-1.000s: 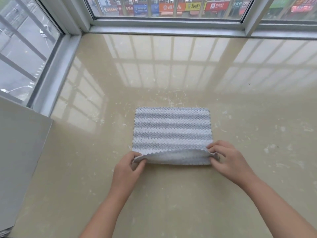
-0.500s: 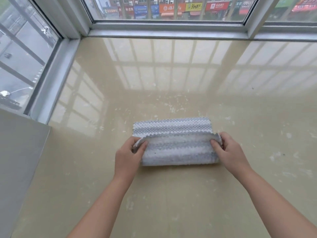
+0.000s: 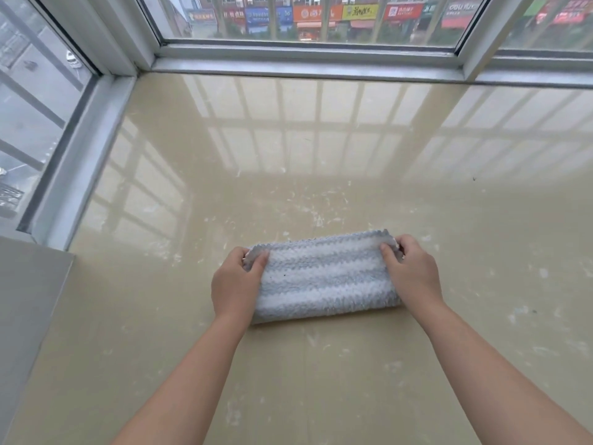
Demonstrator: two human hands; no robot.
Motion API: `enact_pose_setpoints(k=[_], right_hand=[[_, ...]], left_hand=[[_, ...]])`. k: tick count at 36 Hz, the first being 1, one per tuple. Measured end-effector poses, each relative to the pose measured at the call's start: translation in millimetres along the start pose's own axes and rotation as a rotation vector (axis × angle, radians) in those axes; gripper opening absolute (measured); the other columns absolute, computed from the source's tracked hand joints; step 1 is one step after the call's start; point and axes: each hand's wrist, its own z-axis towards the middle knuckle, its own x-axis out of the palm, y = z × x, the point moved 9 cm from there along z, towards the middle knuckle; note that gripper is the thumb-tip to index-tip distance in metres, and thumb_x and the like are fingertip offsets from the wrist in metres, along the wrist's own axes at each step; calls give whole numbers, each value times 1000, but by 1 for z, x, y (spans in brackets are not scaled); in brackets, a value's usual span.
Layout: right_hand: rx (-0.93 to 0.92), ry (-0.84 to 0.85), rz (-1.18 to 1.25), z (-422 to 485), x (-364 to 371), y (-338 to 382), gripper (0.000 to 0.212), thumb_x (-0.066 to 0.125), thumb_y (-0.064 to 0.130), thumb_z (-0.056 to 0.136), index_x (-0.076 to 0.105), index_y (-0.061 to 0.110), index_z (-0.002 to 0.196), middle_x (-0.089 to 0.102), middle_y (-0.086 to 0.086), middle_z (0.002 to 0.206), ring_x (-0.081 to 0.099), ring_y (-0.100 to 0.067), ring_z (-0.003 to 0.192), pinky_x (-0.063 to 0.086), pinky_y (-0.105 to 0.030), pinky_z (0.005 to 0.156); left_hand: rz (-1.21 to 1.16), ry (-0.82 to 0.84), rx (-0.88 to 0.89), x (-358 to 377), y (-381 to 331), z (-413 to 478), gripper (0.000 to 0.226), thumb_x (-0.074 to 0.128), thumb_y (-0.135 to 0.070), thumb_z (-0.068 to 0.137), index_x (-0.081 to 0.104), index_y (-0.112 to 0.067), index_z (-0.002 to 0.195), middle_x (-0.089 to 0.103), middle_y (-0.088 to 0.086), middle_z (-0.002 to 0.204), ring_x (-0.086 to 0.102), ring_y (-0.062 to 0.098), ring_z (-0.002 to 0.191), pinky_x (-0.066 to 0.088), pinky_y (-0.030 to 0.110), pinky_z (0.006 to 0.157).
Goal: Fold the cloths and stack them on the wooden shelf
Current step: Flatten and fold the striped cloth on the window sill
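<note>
A grey-and-white striped fluffy cloth, folded into a long band, lies on the glossy beige floor between both hands. The left hand pinches its far left corner, thumb on top and fingers curled beneath. The right hand pinches the far right corner likewise. The scalloped far edge runs straight from one set of fingertips to the other.

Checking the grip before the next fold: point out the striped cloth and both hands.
striped cloth [image 3: 324, 277], head view, middle of the folded top layer.
left hand [image 3: 236, 284], head view, back of the hand.
right hand [image 3: 414, 274], head view, back of the hand.
</note>
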Motion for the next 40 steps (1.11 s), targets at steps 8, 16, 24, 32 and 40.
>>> enact_pose_setpoints(k=[8,16,24,32,40], right_hand=[[14,-65,-201,4,5,-1,26,47,29,96,41,10,80,39,3,58,42,-28,64,24,-33,55],[-6,-80,-222,8,5,0,27,43,31,97,40,11,81,39,2,58,44,-29,64,26,-33,56],[19,-68,-255,11,5,3,27,41,31,98,40,10,82,40,1,58,44,-29,64,23,-33,52],[89,-77,-170,12,2,-3,18,38,28,98,45,12,92,48,0,66,47,-28,71,30,-32,60],[121,-99,34,8,-4,-7,15,39,22,97,50,12,96,55,-2,72,50,-26,71,34,-33,61]], left_hand=[[141,-7,-5,2,3,1,28,50,-39,92,47,-13,82,49,0,65,49,27,71,31,32,57],[160,-83,47,-4,9,-9,17,47,-26,96,51,-12,87,53,2,65,49,28,68,30,31,58],[211,-79,36,-4,11,-4,22,47,-30,96,56,-9,95,56,1,69,48,25,67,29,30,58],[259,-70,33,-3,7,-6,22,49,-28,95,56,-8,101,55,0,73,48,24,67,29,29,58],[176,-99,23,-13,12,-16,23,50,-32,93,54,-12,103,61,-1,67,57,26,69,38,30,59]])
